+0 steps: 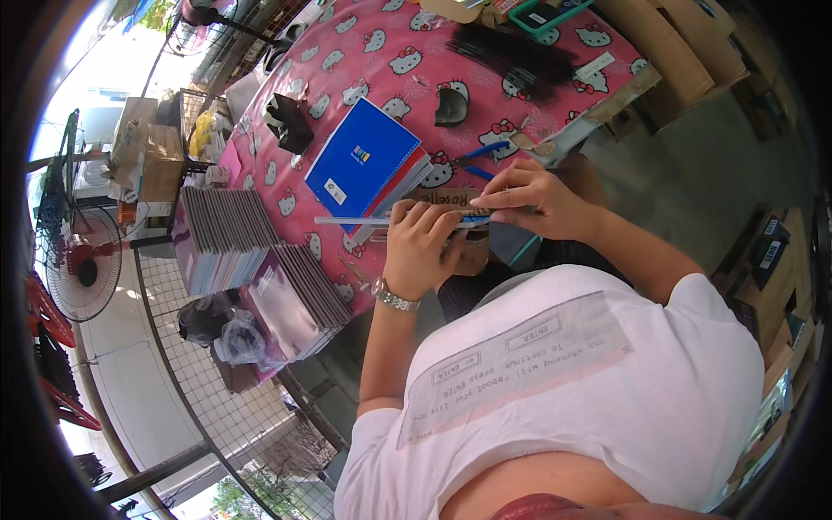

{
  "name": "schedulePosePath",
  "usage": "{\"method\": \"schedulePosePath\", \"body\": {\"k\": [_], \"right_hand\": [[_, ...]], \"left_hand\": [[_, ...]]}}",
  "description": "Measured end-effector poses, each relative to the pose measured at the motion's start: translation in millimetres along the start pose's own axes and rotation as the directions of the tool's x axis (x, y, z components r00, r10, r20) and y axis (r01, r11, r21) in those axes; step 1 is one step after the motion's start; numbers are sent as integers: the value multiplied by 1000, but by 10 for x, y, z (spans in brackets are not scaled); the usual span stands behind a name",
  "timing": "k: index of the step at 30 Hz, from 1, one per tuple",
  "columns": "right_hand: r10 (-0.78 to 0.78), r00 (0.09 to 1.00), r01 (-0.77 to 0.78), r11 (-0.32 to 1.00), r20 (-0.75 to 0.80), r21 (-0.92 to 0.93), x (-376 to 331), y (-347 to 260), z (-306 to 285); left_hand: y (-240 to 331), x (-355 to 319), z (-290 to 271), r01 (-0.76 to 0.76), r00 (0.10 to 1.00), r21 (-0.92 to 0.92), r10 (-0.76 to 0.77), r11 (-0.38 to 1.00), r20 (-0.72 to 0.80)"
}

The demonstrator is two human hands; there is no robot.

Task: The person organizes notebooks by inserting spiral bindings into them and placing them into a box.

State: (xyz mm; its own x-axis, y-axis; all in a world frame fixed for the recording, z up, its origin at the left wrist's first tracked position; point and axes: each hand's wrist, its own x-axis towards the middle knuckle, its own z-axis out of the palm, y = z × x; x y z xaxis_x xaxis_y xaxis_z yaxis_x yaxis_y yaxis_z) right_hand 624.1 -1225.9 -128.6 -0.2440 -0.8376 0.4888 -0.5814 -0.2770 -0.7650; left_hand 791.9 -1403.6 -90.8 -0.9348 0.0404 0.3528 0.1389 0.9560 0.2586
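Observation:
My left hand [422, 241] is closed around a thin notebook [351, 221] seen nearly edge-on, its pale edge jutting out to the left. Over the notebook's right end, my right hand [542, 204] has its fingers pinched together; whatever is between them is too small to make out. Just beyond the hands lies a blue-covered notebook [360, 160] on top of a red one and others. Blue-handled pliers [481, 159] rest on the table close to my right hand. A brown cardboard piece [446, 199] with handwriting shows behind my fingers.
A pink cartoon-print cloth covers the table [334, 82]. Black thin strips [516, 62] lie at the far right, near a green basket [546, 16]. A black holder [288, 124] and a dark curved piece [451, 107] stand nearby. Stacked notebooks [225, 234] sit at left.

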Motion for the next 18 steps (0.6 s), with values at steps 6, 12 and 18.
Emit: {"method": "schedulePosePath", "body": {"k": [6,12,18], "right_hand": [[-86,995,76,982,-47,-172,66,-29,9],[52,998,-53,998,39,15,45,-114,19],[45,998,-47,996,35,74,68,-110,75]], "left_hand": [[152,-27,40,108,992,83,-102,991,-79],[166,-113,113,152,986,120,-142,981,-88],[166,-104,106,139,988,122,-129,983,-86]]}}
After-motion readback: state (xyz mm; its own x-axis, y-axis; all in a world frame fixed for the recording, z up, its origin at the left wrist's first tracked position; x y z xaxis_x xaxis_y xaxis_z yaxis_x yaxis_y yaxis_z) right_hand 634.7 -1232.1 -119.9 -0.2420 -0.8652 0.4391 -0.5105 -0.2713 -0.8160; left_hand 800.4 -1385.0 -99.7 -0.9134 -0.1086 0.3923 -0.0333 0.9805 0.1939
